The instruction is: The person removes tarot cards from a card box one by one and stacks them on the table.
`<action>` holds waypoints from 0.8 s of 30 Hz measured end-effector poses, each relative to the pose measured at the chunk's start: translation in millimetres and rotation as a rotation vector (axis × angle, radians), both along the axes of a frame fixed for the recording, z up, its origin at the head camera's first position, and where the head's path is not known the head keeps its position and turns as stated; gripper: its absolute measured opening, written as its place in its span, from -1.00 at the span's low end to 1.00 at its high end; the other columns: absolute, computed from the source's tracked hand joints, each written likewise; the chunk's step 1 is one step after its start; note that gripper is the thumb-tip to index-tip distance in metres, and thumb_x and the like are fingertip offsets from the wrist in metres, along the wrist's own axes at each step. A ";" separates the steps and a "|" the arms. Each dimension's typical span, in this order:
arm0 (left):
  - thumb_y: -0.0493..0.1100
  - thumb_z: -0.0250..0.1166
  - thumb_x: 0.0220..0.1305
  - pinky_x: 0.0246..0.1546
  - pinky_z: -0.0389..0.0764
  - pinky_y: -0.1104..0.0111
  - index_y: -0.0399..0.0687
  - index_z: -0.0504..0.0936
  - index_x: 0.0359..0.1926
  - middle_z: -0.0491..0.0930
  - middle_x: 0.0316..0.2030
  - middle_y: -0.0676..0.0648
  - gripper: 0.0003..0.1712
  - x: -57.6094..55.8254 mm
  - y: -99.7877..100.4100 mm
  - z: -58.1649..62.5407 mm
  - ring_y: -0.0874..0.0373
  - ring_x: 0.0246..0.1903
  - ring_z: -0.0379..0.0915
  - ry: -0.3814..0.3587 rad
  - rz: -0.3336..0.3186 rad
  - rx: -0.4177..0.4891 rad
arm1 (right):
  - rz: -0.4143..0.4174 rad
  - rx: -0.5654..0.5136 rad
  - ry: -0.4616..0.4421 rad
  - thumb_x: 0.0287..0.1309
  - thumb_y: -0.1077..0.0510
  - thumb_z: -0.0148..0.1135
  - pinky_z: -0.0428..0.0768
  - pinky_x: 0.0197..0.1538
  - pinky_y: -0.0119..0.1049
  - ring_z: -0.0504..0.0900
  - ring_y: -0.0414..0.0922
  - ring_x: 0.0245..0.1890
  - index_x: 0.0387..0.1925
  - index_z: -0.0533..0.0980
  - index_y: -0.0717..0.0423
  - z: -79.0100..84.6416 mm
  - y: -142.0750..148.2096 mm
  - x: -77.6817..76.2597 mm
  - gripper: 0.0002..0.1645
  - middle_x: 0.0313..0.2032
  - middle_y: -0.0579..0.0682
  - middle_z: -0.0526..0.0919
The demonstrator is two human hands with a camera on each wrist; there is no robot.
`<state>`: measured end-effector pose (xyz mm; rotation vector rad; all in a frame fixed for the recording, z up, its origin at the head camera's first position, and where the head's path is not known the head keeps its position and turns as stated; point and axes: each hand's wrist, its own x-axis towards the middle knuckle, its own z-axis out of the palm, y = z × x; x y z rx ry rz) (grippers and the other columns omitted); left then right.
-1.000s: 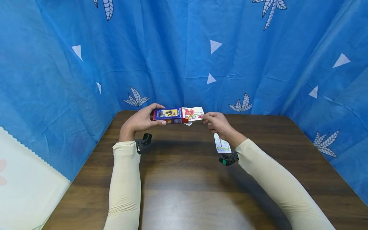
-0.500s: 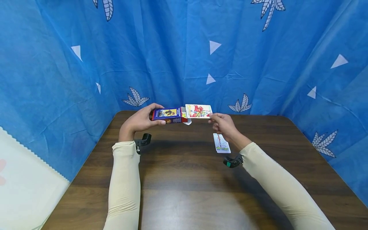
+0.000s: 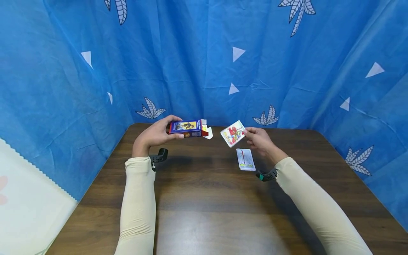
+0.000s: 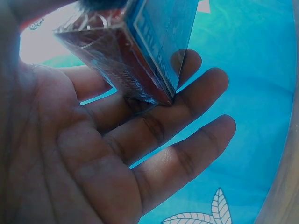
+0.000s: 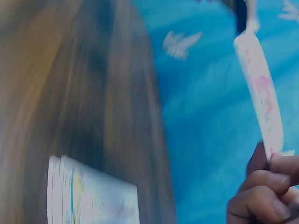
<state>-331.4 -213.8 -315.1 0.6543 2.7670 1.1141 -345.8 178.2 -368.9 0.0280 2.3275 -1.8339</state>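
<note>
My left hand [image 3: 156, 133] grips a blue and red card box [image 3: 187, 128] between thumb and fingers above the far part of the table. The box lies on its side, its opened flaps [image 3: 208, 132] facing right and something yellow showing at the mouth. In the left wrist view the plastic-shiny end of the box [image 4: 126, 65] rests against the fingers. My right hand [image 3: 259, 141] pinches a picture card [image 3: 233, 133] with red figures by its right edge, tilted and apart from the box. Below it, a small stack of cards [image 3: 245, 159] lies face up on the table.
The brown wooden table [image 3: 204, 212] stretches toward me, with a blue curtain [image 3: 204, 63] along its back and sides. A white cloth [image 3: 28, 205] with a scalloped edge hangs at the left. Each wrist carries a black camera mount [image 3: 159, 156].
The right hand has drawn the card out of the box mouth, moved it to the right and turned it at a slant over the stack's far side. The left hand and box stay nearly still.
</note>
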 end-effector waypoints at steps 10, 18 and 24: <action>0.19 0.43 0.14 0.13 0.51 0.02 0.05 0.29 0.34 0.40 0.19 -0.20 -0.17 0.0 -0.1 -0.4 -0.13 0.11 0.37 0.000 -0.003 0.007 | -0.089 0.454 0.056 0.43 0.05 0.09 0.52 0.16 0.01 0.51 0.09 0.09 0.14 0.54 0.25 -36.3 27.0 -17.1 -0.58 0.12 0.27 0.57; 0.19 0.42 0.15 0.12 0.52 0.03 0.05 0.29 0.34 0.39 0.19 -0.19 -0.17 0.7 -0.3 0.1 -0.12 0.11 0.37 0.006 -0.004 0.005 | -0.124 0.491 0.031 0.39 0.03 0.14 0.47 -0.10 -0.14 0.44 0.05 -0.09 0.03 0.57 0.28 -61.5 33.9 -23.2 -0.59 0.01 0.24 0.58; 0.21 0.42 0.14 0.12 0.52 0.02 0.05 0.29 0.34 0.40 0.19 -0.20 -0.15 1.1 0.3 -0.3 -0.13 0.11 0.37 0.006 0.001 0.000 | -0.119 0.531 0.049 0.39 0.07 0.14 0.49 -0.11 -0.20 0.48 0.05 -0.13 -0.02 0.56 0.28 -68.3 32.0 -24.5 -0.65 -0.06 0.23 0.58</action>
